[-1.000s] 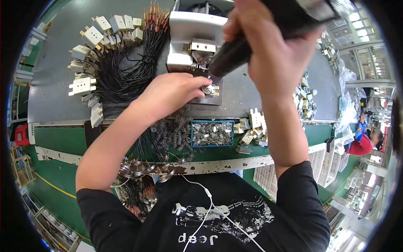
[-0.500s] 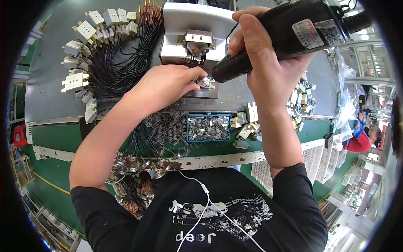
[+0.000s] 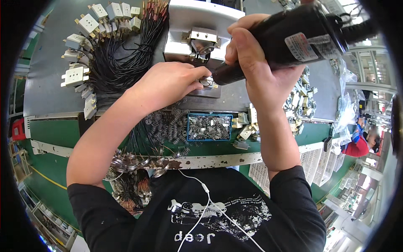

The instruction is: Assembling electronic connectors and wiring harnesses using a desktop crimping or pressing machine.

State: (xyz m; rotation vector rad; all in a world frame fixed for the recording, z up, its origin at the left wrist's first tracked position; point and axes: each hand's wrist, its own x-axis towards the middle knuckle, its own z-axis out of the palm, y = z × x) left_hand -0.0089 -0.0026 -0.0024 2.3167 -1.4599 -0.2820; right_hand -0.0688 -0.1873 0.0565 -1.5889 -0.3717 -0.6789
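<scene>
My left hand [image 3: 178, 82] pinches a small round-topped silver metal part [image 3: 205, 82] between thumb and forefinger, seemingly to steady it over a flat dark metal block [image 3: 212, 93] near the front edge of the dark grey bench [image 3: 234, 100]. My right hand [image 3: 268, 77] wraps a thick black cylindrical power tool [image 3: 275, 40], its nose tilted just beside the part. Below that edge, a blue rectangular tray [image 3: 209, 140] of metal pieces sits close, probably for reach.

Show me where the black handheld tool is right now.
In the head view, the black handheld tool is at upper right, held in the right hand, its narrow end beside the small part that the left hand holds.
</scene>
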